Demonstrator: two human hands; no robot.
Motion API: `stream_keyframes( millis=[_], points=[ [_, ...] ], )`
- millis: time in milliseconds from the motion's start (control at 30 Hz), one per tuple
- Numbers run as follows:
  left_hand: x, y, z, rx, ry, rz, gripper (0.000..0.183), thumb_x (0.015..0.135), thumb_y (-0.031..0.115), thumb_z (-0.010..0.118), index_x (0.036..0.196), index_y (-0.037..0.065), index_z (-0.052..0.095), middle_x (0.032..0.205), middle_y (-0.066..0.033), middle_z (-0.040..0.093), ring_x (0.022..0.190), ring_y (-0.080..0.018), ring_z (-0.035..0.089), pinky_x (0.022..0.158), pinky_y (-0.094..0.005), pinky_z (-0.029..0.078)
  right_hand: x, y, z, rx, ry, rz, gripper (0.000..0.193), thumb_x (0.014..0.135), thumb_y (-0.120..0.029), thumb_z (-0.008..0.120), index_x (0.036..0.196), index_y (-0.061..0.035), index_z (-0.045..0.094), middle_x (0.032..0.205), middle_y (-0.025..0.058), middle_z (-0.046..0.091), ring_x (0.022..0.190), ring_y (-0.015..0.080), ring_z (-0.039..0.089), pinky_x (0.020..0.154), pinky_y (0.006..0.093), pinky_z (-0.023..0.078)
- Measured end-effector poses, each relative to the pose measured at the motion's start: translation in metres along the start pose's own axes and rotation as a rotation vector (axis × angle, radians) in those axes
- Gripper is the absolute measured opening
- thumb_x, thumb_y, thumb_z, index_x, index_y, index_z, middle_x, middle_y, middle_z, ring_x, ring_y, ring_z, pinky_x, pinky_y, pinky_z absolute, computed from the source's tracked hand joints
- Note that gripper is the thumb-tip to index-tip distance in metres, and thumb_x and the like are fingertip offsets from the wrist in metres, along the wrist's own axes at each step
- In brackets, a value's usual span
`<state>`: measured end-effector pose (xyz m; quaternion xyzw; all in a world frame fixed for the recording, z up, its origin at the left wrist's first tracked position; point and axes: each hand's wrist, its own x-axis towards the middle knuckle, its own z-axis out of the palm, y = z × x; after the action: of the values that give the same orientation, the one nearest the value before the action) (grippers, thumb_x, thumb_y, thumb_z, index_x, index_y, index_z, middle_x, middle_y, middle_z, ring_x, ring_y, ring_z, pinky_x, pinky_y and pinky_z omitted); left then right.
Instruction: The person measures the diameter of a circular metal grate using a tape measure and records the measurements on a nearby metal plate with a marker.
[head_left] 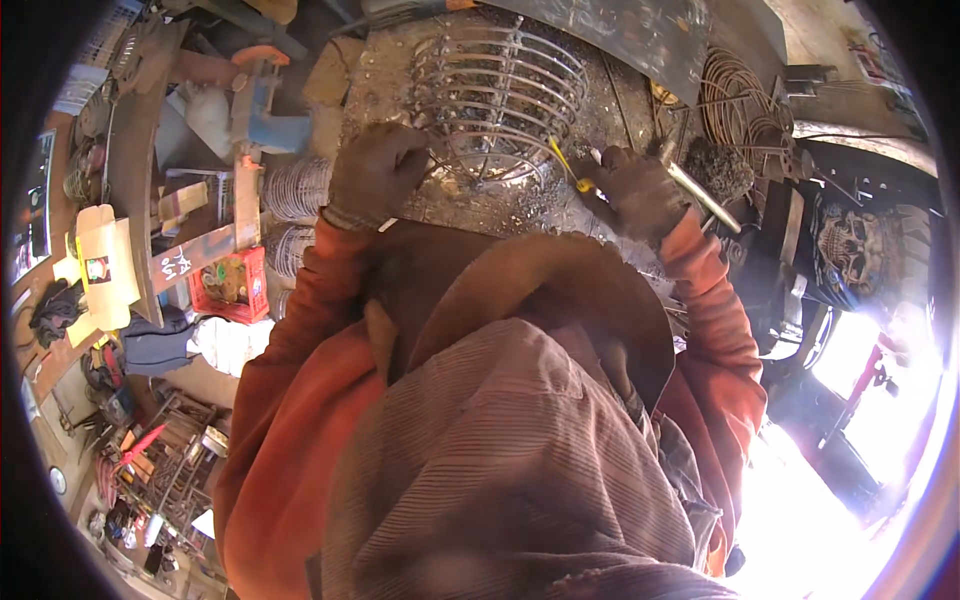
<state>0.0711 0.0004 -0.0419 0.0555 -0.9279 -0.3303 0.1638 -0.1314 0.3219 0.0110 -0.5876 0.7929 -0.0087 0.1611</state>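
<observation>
A round cage of bent metal rods (505, 85) lies on the dirty work surface in front of me, its rings curving across several crosswise bars. My left hand (375, 178), in a dark work glove, is closed beside the cage's near left edge. A thin wire end shows by its fingers, but what the hand grips is mostly hidden. On the right, my gloved right hand (640, 195) is closed around a tool with a thin yellow shaft (562, 158) that points at the cage's near right side. Its exact kind cannot be made out. A silver tube (706, 196) lies beside that hand.
Coiled rods (738, 92) lie at the far right, below a metal sheet (640, 40). Stacked wire rings (297, 190) stand left of my left hand, near a red crate (230, 286) and an open cardboard box (108, 268). Strong light comes from the lower right.
</observation>
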Motion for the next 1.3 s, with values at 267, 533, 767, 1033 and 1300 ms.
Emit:
stream_keyframes(
  millis=[267,533,767,1033,1300],
  points=[
    [-0.002,0.008,0.007,-0.102,0.023,-0.098,0.014,0.09,0.008,0.072,0.104,0.006,0.075,0.092,-0.0168,0.071,0.084,-0.0357,0.069,0.074,-0.0439,0.053,0.013,0.001,0.017,0.0,0.202,-0.134,0.038,0.094,-0.028,0.069,0.126,-0.0082,0.065,0.095,0.0193,0.063,0.073,0.0376,0.066,0.067,0.0531,0.05],
    [-0.007,0.005,0.008,-0.317,-0.02,-0.173,0.013,0.092,0.007,0.073,0.104,0.003,0.073,0.089,-0.0163,0.069,0.082,-0.0355,0.067,0.074,-0.0413,0.053,-0.002,-0.004,0.016,-0.059,0.292,-0.051,0.022,0.086,-0.023,0.07,0.098,-0.0049,0.07,0.097,0.0166,0.063,0.089,0.0385,0.064,0.078,0.0541,0.049],
    [0.009,0.003,-0.002,-0.17,-0.098,-0.051,0.015,0.092,0.015,0.075,0.103,0.004,0.074,0.09,-0.0164,0.07,0.084,-0.036,0.068,0.076,-0.043,0.053,-0.002,-0.033,-0.025,-0.152,0.256,-0.013,0.011,0.083,-0.01,0.071,0.093,-0.0068,0.07,0.1,0.0124,0.063,0.095,0.0353,0.061,0.091,0.0575,0.044],
    [0.031,0.057,-0.041,-0.17,0.021,-0.039,0.024,0.09,0.017,0.074,0.112,0.008,0.076,0.11,-0.0172,0.073,0.097,-0.0382,0.07,0.084,-0.0446,0.056,0.012,-0.015,-0.057,0.538,0.511,-0.349,0.004,0.094,-0.007,0.068,0.092,-0.0041,0.066,0.089,0.0121,0.06,0.078,0.0286,0.054,0.068,0.0404,0.045],
    [0.023,0.055,-0.043,-0.239,-0.282,0.26,0.034,0.091,0.022,0.071,0.124,0.015,0.072,0.118,-0.0158,0.07,0.1,-0.0366,0.07,0.083,-0.0432,0.057,0.003,-0.062,0.041,1.617,-0.043,0.058,0.031,0.092,-0.028,0.078,0.108,-0.0021,0.071,0.095,0.0126,0.066,0.087,0.0275,0.063,0.078,0.0397,0.051]
  ],
)
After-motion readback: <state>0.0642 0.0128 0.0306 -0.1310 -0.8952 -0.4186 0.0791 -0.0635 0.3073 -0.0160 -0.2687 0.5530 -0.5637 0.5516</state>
